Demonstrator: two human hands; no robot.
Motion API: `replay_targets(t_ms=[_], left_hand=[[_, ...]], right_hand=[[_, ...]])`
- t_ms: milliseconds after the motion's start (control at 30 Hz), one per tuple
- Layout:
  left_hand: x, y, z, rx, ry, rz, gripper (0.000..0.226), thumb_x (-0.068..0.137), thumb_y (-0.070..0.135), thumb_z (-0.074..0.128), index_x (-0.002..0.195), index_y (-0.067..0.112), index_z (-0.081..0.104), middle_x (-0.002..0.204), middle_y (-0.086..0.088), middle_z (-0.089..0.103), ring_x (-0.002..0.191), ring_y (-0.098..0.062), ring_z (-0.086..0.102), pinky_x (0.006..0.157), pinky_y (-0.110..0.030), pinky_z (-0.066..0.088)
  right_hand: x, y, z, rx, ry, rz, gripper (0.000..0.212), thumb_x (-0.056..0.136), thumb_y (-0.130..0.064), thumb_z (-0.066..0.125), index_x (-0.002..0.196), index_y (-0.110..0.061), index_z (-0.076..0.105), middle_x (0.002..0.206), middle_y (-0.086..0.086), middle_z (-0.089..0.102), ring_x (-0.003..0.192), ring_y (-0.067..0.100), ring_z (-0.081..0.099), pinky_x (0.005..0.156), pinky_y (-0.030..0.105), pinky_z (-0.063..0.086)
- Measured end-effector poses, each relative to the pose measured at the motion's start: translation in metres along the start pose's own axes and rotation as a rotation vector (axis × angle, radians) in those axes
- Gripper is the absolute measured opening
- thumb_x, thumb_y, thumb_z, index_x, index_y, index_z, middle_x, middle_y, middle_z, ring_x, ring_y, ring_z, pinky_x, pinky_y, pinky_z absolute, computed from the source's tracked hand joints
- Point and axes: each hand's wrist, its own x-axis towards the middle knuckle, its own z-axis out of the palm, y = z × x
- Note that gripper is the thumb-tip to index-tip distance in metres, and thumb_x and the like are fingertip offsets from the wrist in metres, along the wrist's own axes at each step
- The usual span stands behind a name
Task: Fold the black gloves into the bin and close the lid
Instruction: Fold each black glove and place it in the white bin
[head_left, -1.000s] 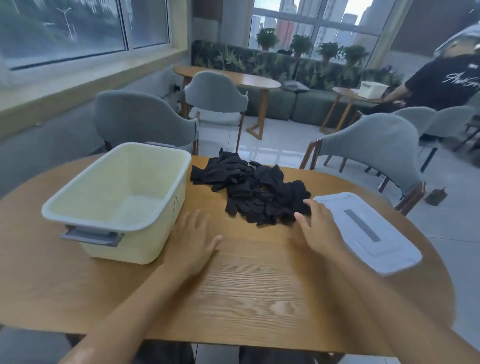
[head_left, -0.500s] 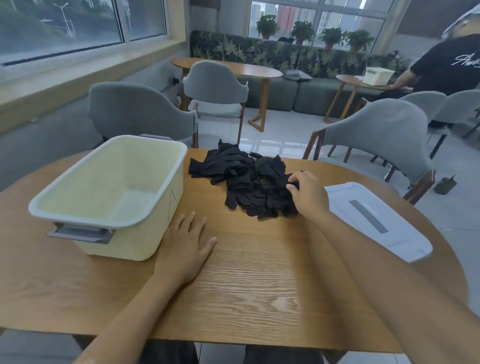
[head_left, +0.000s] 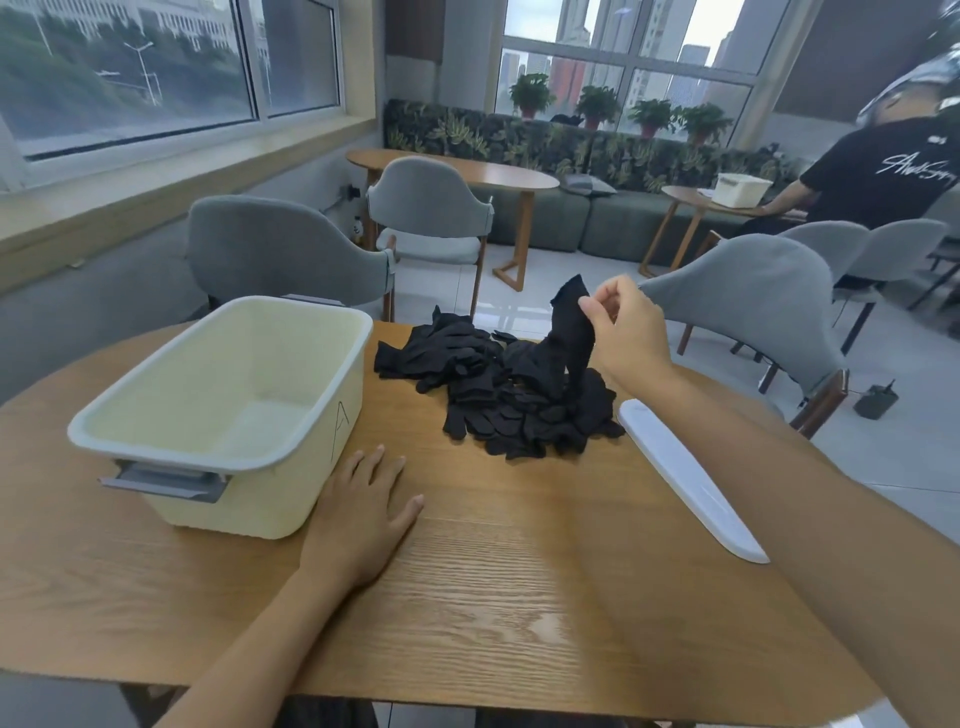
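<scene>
A pile of black gloves (head_left: 498, 395) lies at the far middle of the round wooden table (head_left: 519, 597). My right hand (head_left: 626, 332) pinches one black glove (head_left: 571, 332) by its cuff and holds it up above the pile, its fingers still hanging into the heap. My left hand (head_left: 361, 514) rests flat on the table, fingers spread, beside the pale yellow bin (head_left: 311, 457). The bin stands open and empty at the left. Its white lid (head_left: 675, 467) lies flat on the table at the right, partly hidden by my right forearm.
Grey chairs (head_left: 280, 254) stand around the far side of the table. A person in a black shirt (head_left: 883, 171) sits at another table at the back right. More tables and a green sofa line the windows.
My right hand has closed on a glove at the pile's right side and lifted it upward. The left hand stays flat on the table. The camera view has tilted up slightly.
</scene>
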Motion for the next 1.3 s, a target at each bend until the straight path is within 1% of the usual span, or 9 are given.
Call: replay_targets(t_ms=[133, 233, 367, 533, 733, 967, 1033, 1133, 1300], left_hand=[[-0.001, 0.000, 0.001, -0.006, 0.007, 0.000, 0.070, 0.098, 0.069, 0.028, 0.158, 0.034, 0.026, 0.167, 0.005, 0.017, 0.154, -0.017, 0.010, 0.124, -0.039, 0.015], [-0.001, 0.000, -0.001, -0.002, 0.000, -0.001, 0.070, 0.098, 0.069, 0.027, 0.158, 0.033, 0.025, 0.167, 0.005, 0.016, 0.155, -0.017, 0.010, 0.124, -0.039, 0.015], [-0.001, -0.001, 0.000, 0.005, 0.007, 0.006, 0.069, 0.098, 0.069, 0.028, 0.158, 0.033, 0.027, 0.167, 0.004, 0.018, 0.154, -0.018, 0.011, 0.123, -0.039, 0.016], [-0.003, -0.002, 0.001, -0.002, 0.006, 0.012, 0.069, 0.099, 0.068, 0.028, 0.158, 0.032, 0.027, 0.167, 0.003, 0.018, 0.154, -0.019, 0.011, 0.124, -0.039, 0.015], [-0.003, -0.003, 0.002, 0.001, 0.010, 0.017, 0.070, 0.099, 0.068, 0.028, 0.158, 0.030, 0.029, 0.167, 0.001, 0.020, 0.154, -0.020, 0.013, 0.123, -0.042, 0.017], [-0.002, -0.002, 0.001, -0.007, 0.001, 0.013, 0.070, 0.098, 0.068, 0.030, 0.157, 0.031, 0.028, 0.167, 0.002, 0.020, 0.154, -0.020, 0.013, 0.123, -0.043, 0.018], [-0.002, -0.003, 0.001, -0.005, -0.001, 0.010, 0.070, 0.098, 0.068, 0.031, 0.157, 0.031, 0.028, 0.167, 0.002, 0.020, 0.154, -0.020, 0.013, 0.123, -0.043, 0.018], [-0.002, -0.004, 0.001, -0.009, -0.001, 0.013, 0.069, 0.098, 0.068, 0.031, 0.157, 0.032, 0.028, 0.167, 0.003, 0.020, 0.154, -0.020, 0.013, 0.123, -0.043, 0.019], [0.000, -0.003, 0.003, 0.001, 0.007, 0.012, 0.069, 0.098, 0.069, 0.030, 0.157, 0.033, 0.028, 0.167, 0.003, 0.020, 0.154, -0.020, 0.014, 0.123, -0.043, 0.019]], right_hand=[[-0.004, -0.016, -0.014, 0.073, -0.030, -0.012, 0.020, 0.099, -0.029, 0.059, 0.115, -0.019, 0.062, 0.086, -0.005, 0.066, 0.084, 0.013, 0.061, 0.078, 0.031, 0.050], [-0.009, -0.024, -0.020, 0.046, -0.100, -0.005, 0.031, 0.099, -0.028, 0.060, 0.128, -0.016, 0.064, 0.099, 0.000, 0.071, 0.093, 0.015, 0.062, 0.086, 0.033, 0.052], [-0.018, -0.044, -0.027, 0.099, -0.133, 0.033, 0.022, 0.098, -0.022, 0.062, 0.119, -0.016, 0.067, 0.105, -0.003, 0.069, 0.093, 0.011, 0.063, 0.091, 0.032, 0.053], [-0.086, -0.074, -0.038, 0.175, -0.149, -0.125, 0.006, 0.098, -0.020, 0.060, 0.099, -0.025, 0.057, 0.089, -0.013, 0.061, 0.081, 0.000, 0.058, 0.068, 0.010, 0.045], [-0.230, -0.004, -0.023, -0.124, -0.770, -0.326, 0.031, 0.092, -0.012, 0.055, 0.110, -0.038, 0.054, 0.117, -0.024, 0.050, 0.104, 0.001, 0.056, 0.087, 0.030, 0.052], [-0.239, 0.004, -0.012, -0.097, -0.629, -0.170, 0.021, 0.100, -0.028, 0.053, 0.118, -0.035, 0.060, 0.118, -0.025, 0.055, 0.113, -0.006, 0.050, 0.097, 0.025, 0.048], [-0.239, 0.000, -0.002, -0.172, -0.646, -0.161, 0.034, 0.101, -0.041, 0.050, 0.134, -0.033, 0.054, 0.135, -0.018, 0.050, 0.129, 0.000, 0.041, 0.110, 0.030, 0.040], [-0.243, 0.003, 0.014, -0.312, -0.758, -0.092, 0.063, 0.100, -0.061, 0.035, 0.156, -0.034, 0.025, 0.164, -0.009, 0.017, 0.152, 0.014, 0.006, 0.124, 0.038, 0.013], [-0.252, 0.011, 0.030, -0.393, -0.831, -0.197, 0.069, 0.098, -0.069, 0.017, 0.159, -0.038, 0.007, 0.167, -0.008, -0.006, 0.152, 0.014, -0.015, 0.124, 0.041, 0.000]])
